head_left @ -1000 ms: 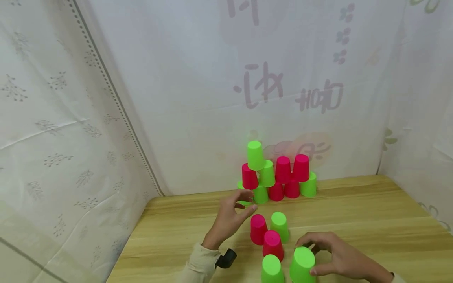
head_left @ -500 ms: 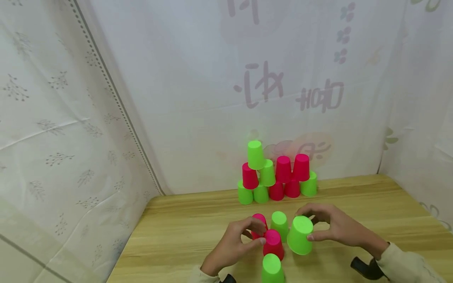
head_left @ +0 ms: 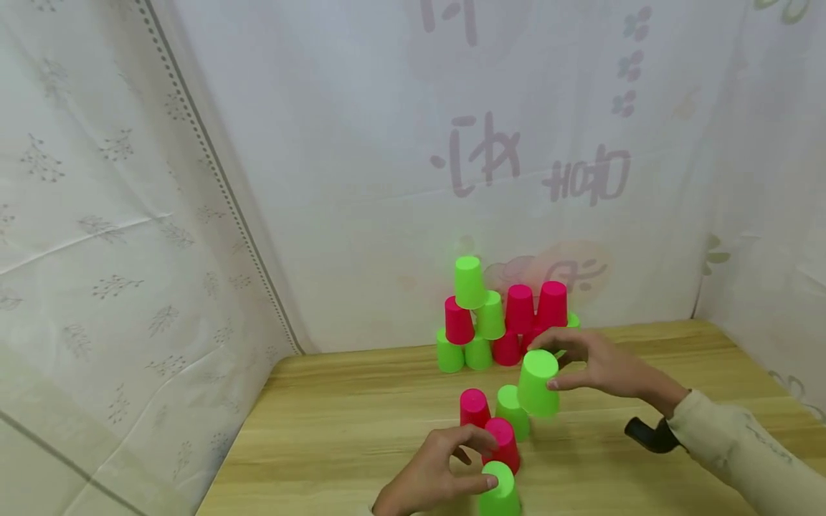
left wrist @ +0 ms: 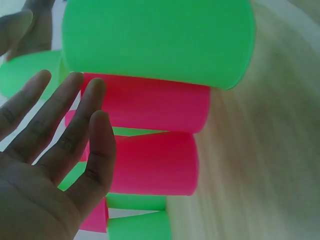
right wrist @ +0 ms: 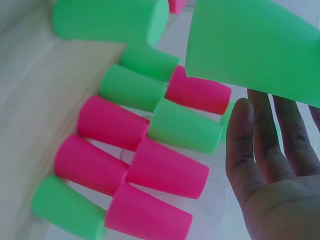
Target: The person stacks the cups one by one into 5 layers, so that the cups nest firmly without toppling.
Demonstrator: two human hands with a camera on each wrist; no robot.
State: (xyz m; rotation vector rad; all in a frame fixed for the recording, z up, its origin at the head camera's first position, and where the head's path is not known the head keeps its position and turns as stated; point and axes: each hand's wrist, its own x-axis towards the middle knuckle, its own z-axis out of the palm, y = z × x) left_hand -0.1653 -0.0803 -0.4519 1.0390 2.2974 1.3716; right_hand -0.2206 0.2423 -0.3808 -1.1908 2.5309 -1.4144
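Observation:
My right hand [head_left: 600, 365] pinches an upside-down green cup [head_left: 538, 383] and holds it above the table; the same raised cup [right wrist: 250, 45] fills the top of the right wrist view. My left hand [head_left: 439, 466] is by the nearest green cup [head_left: 500, 491], fingers loosely bent and holding nothing. In the left wrist view its fingers [left wrist: 65, 125] are spread beside the cups; contact is unclear. Just beyond stand a pink cup [head_left: 505, 446], another pink cup [head_left: 474, 407] and a green cup [head_left: 513, 416], all mouth down.
Against the back curtain [head_left: 361, 215] stands a stack of pink and green cups. A green cup [head_left: 469, 282] tops its left side; two pink cups [head_left: 520, 308] sit in the second row on the right. The wooden table [head_left: 323, 423] meets curtains left and right.
My right hand has lifted the green cup from the near edge and carried it forward toward the stack. My left hand has come back from the stack to the nearest green cup.

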